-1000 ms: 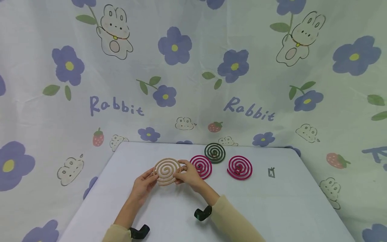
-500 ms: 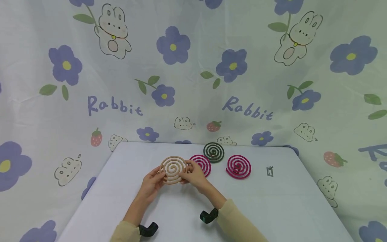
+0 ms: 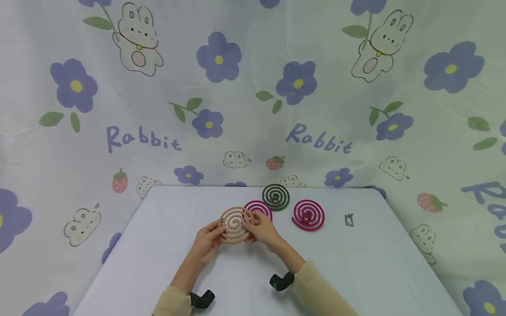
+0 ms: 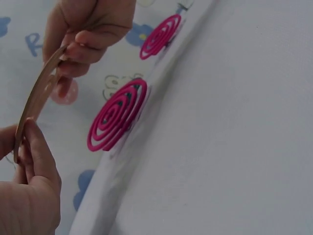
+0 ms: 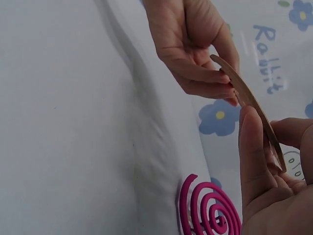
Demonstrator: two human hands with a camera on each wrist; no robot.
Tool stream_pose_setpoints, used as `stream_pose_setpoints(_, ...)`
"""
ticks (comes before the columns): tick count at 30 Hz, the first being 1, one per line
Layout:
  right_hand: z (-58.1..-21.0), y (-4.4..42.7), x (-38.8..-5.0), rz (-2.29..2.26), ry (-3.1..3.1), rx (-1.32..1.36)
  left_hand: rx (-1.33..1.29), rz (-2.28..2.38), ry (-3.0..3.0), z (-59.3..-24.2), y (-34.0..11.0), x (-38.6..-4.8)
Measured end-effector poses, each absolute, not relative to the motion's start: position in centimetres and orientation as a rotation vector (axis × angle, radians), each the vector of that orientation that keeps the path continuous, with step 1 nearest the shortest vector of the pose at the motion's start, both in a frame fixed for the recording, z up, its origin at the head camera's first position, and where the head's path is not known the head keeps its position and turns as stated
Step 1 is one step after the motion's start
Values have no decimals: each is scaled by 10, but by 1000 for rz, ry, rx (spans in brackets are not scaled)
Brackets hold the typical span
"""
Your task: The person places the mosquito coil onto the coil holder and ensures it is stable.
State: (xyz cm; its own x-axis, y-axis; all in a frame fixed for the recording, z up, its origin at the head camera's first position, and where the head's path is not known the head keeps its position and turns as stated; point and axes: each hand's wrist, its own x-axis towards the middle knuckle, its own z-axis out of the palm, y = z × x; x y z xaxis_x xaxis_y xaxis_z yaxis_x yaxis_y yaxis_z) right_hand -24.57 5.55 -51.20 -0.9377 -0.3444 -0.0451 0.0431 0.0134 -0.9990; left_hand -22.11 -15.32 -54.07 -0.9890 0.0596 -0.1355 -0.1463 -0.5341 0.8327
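A tan mosquito coil (image 3: 234, 223) is held up off the table between both hands, its spiral face toward the head camera. My left hand (image 3: 207, 244) pinches its left edge between thumb and fingers. On the opposite edge, my right hand (image 3: 267, 231) pinches it the same way. Both wrist views show the tan coil (image 4: 35, 100) nearly edge-on and slightly bowed. Just behind the right hand lies a pink mosquito coil (image 3: 257, 202), partly hidden by that hand and the tan coil.
A dark green mosquito coil (image 3: 275, 197) lies at the back of the white table (image 3: 356, 272), and another pink coil (image 3: 308, 215) lies to the right. Farther right is a small grey mark (image 3: 348, 220). A patterned cloth (image 3: 253, 105) hangs behind the table.
Both hands have shifted right with the tan coil, which now overlaps the nearer pink coil in the head view. The head view has turned slightly right. The other coils stay put on the table.
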Motion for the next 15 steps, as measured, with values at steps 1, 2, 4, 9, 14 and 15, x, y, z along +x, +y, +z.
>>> stream_pose_setpoints(1,-512,58,-245,-1994,2028,-317,-122,2645,1451,-542,-151,-221)
stream_pose_setpoints(2,-512,61,-245,-1981,2041,-319,-101,2633,1459,-542,-150,-221)
stream_pose_setpoints(4,-513,66,-244,-1946,2084,-326,-72,2611,1467,-544,-147,-221)
stream_pose_setpoints(9,-515,76,-241,-1859,2181,-293,-45,2524,1496,-543,-138,-221)
stream_pose_setpoints(14,-518,85,-237,-1857,2195,-268,-23,2409,1595,-544,-129,-225)
stream_pose_setpoints(15,-518,87,-237,-1864,2190,-271,-10,2389,1620,-544,-128,-225)
